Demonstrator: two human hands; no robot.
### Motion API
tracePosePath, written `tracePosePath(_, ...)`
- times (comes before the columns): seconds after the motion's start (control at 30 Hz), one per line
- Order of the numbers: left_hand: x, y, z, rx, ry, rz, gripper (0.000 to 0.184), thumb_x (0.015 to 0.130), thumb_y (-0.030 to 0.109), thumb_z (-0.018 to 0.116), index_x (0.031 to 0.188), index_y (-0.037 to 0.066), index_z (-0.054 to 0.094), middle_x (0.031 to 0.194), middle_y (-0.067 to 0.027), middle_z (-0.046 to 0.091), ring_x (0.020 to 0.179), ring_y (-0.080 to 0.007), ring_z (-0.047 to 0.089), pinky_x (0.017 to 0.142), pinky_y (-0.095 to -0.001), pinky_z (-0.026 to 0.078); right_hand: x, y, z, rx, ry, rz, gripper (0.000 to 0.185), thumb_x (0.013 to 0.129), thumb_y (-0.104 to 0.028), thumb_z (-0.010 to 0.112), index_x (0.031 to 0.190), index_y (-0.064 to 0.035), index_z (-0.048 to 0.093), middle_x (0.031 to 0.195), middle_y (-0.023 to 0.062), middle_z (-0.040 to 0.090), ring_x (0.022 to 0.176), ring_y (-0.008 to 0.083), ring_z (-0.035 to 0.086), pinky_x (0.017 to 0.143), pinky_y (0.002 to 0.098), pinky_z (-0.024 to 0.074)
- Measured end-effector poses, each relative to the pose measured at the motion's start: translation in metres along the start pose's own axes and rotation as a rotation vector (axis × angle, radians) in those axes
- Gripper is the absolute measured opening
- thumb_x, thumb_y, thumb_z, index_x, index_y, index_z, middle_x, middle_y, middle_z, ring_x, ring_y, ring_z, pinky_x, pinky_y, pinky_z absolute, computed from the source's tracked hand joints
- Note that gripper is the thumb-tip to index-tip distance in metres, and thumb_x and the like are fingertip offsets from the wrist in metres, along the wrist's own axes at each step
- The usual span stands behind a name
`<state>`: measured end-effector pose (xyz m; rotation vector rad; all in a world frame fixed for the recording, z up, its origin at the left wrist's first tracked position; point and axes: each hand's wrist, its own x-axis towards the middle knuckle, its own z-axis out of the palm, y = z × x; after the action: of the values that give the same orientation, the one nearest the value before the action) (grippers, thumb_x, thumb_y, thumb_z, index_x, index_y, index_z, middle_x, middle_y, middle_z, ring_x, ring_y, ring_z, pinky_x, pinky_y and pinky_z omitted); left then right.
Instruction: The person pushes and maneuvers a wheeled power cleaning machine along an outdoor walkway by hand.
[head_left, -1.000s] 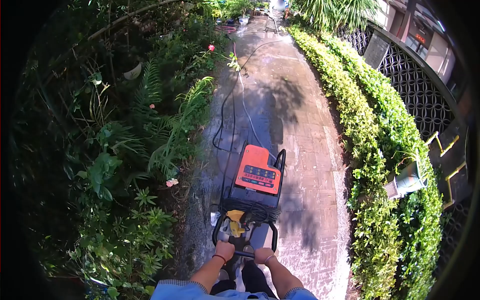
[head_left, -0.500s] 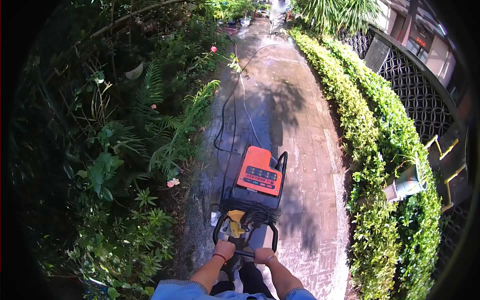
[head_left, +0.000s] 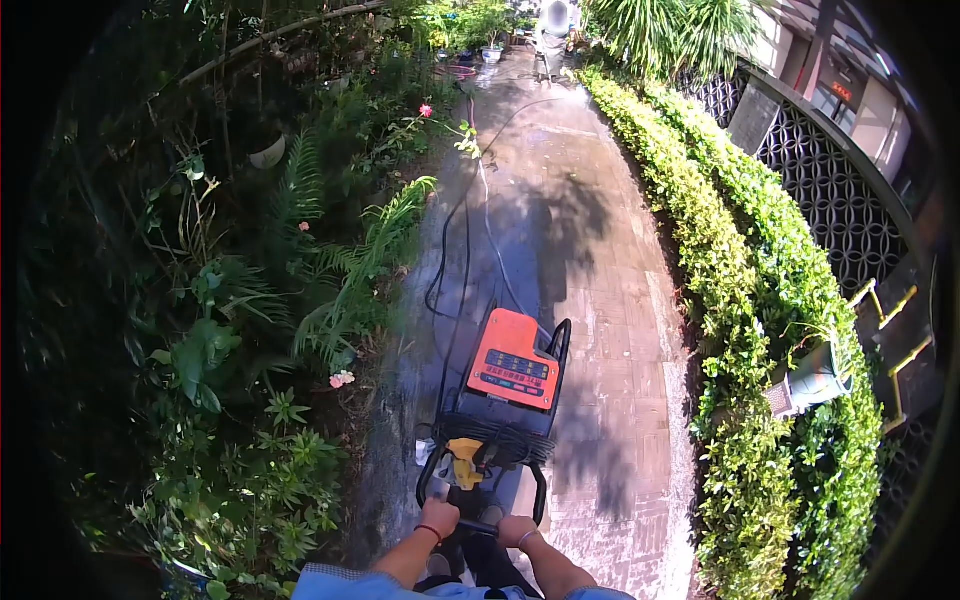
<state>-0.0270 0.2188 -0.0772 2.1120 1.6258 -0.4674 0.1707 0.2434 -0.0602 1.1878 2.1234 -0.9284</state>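
Note:
My left hand [head_left: 438, 515] and my right hand [head_left: 516, 530] are closed around the black push handle [head_left: 540, 495] of a wheeled machine that looks like a pressure washer [head_left: 515, 360]. Its orange top carries a dark label panel and faces up. Coiled black cable or hose [head_left: 500, 437] lies across the near end of the frame. Beside the coil, a yellow part [head_left: 464, 465] hangs just ahead of my left hand; its kind is unclear. A thin pale hose [head_left: 488, 205] and a dark one [head_left: 441, 265] run up the path from the machine.
Wet paving [head_left: 620, 390] stretches ahead between dense plants [head_left: 270, 440] on the left and a clipped hedge [head_left: 730, 290] on the right. A tilted planter [head_left: 815, 380] sits in the hedge. At the far end stands a person [head_left: 552, 45] near potted plants [head_left: 491, 52].
The machine and both hands sit slightly lower and further left in view, the machine nearer my body. Both hands keep their hold on the handle.

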Motion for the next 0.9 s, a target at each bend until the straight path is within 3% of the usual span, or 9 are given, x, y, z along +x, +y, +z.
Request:
tracePosePath(0.13, 0.0, -0.003, -0.003, -0.014, -0.13, 0.023, 0.014, 0.068, 0.016, 0.053, 0.075, 0.013, 0.065, 0.076, -0.0076, 0.064, 0.071, -0.0233, 0.061, 0.075, -0.0401, 0.04, -0.01, -0.005, -0.009, 0.042, -0.031, -0.003, 0.027, 0.066, -0.024, 0.052, 0.086, -0.0095, 0.064, 0.086, 0.0139, 0.062, 0.08, 0.0289, 0.061, 0.071, 0.0376, 0.0481)
tracePosePath(0.5, 0.006, 0.0, -0.031, -0.07, -0.301, -0.002, 0.018, 0.067, 0.02, 0.054, 0.077, 0.011, 0.066, 0.08, -0.0122, 0.063, 0.077, -0.0271, 0.061, 0.066, -0.0377, 0.048, -0.008, 0.002, -0.015, 0.12, -0.059, -0.096, 0.029, 0.066, -0.021, 0.05, 0.083, -0.0025, 0.063, 0.083, 0.0192, 0.061, 0.078, 0.0322, 0.061, 0.068, 0.0399, 0.0484)
tracePosePath(0.8, 0.013, -0.003, -0.018, -0.069, -0.328, -0.029, 0.02, 0.072, 0.018, 0.051, 0.084, 0.009, 0.065, 0.087, -0.0112, 0.063, 0.083, -0.0268, 0.061, 0.071, -0.0385, 0.047, 0.023, 0.017, 0.02, 0.103, -0.089, -0.119, 0.03, 0.069, -0.029, 0.052, 0.089, -0.0104, 0.063, 0.085, 0.0145, 0.062, 0.08, 0.0304, 0.06, 0.069, 0.0394, 0.0478)
tracePosePath(0.9, 0.012, -0.002, -0.029, -0.084, -0.347, -0.026, 0.02, 0.073, 0.016, 0.051, 0.085, 0.009, 0.066, 0.089, -0.0113, 0.063, 0.085, -0.0272, 0.061, 0.072, -0.0388, 0.047, 0.001, 0.005, -0.015, 0.108, -0.121, -0.083, 0.03, 0.07, -0.03, 0.051, 0.088, -0.0095, 0.063, 0.086, 0.0149, 0.062, 0.082, 0.03, 0.06, 0.071, 0.0389, 0.0474)
